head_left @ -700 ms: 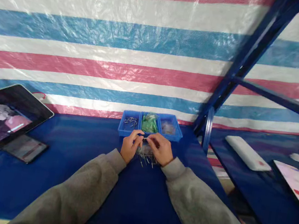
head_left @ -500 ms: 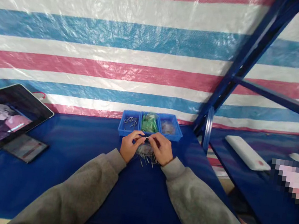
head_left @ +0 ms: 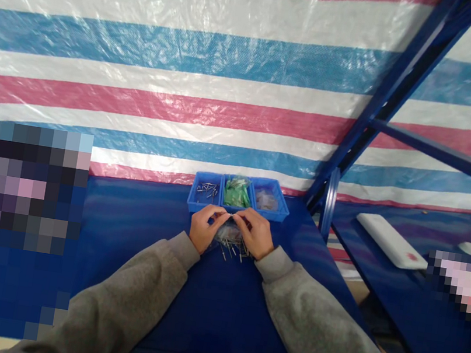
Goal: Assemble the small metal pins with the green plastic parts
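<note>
My left hand (head_left: 205, 228) and my right hand (head_left: 256, 234) meet above a blue table, with their fingertips pinching a small thin metal piece (head_left: 229, 215) from both sides. Just below my hands lies a loose pile of metal pins (head_left: 231, 251) with a clear plastic bag (head_left: 224, 234), partly hidden by my palms. Beyond my fingers stands a blue three-compartment tray (head_left: 239, 196). It holds metal pins (head_left: 205, 191) on the left, green items in a bag (head_left: 236, 193) in the middle, and a clear bag (head_left: 266, 200) on the right.
The blue table top (head_left: 214, 321) runs forward under my grey sleeves. A pixelated patch (head_left: 12, 214) covers its left part. To the right, a blue steel frame (head_left: 356, 141) rises beside a lower shelf (head_left: 399, 295) holding a white rectangular object (head_left: 389, 241). A striped tarpaulin (head_left: 188, 75) hangs behind.
My fingertips have closed in on the small piece above the pile, and my hands have shifted little. The tablet at the left is now covered by pixelation.
</note>
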{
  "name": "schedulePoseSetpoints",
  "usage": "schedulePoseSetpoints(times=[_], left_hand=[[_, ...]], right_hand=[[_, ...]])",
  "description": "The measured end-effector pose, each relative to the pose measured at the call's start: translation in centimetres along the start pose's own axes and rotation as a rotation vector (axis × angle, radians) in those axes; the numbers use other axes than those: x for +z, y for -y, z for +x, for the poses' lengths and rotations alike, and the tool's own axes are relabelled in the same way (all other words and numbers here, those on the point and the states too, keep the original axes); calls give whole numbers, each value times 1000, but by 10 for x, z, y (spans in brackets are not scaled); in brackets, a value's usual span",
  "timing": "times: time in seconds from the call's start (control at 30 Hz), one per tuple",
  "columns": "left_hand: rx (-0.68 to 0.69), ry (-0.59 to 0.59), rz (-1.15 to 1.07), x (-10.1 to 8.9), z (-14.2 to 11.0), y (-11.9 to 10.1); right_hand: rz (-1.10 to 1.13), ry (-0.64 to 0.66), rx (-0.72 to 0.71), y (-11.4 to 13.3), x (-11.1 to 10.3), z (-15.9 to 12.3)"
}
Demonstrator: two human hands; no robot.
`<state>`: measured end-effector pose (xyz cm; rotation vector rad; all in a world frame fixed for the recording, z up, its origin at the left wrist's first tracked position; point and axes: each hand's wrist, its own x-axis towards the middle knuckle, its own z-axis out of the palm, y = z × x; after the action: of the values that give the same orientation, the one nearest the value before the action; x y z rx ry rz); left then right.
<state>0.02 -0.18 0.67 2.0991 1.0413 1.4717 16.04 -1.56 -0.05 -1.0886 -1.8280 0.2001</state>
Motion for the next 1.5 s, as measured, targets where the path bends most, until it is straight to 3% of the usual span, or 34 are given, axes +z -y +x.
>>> schedulePoseSetpoints(times=[0.33, 0.63, 0.8, 1.03, 1.37, 1.5], left_hand=[[-101, 57, -202, 4, -4, 3], [11, 77, 10, -1, 0, 1], [-108, 119, -83, 2, -2, 3], [-161, 193, -196, 4, -4, 5], [-177, 167, -180, 4, -5, 8], [-125, 97, -140, 3, -4, 6]], right_hand=[[-77, -57, 45, -6, 1, 0], [-72, -122, 56, -3, -2, 1], [-18, -128, 32, 2, -5, 1], [52, -56, 3, 7, -5, 0], [88, 50, -44, 7, -2, 0], [57, 3, -16, 5, -1, 0]])
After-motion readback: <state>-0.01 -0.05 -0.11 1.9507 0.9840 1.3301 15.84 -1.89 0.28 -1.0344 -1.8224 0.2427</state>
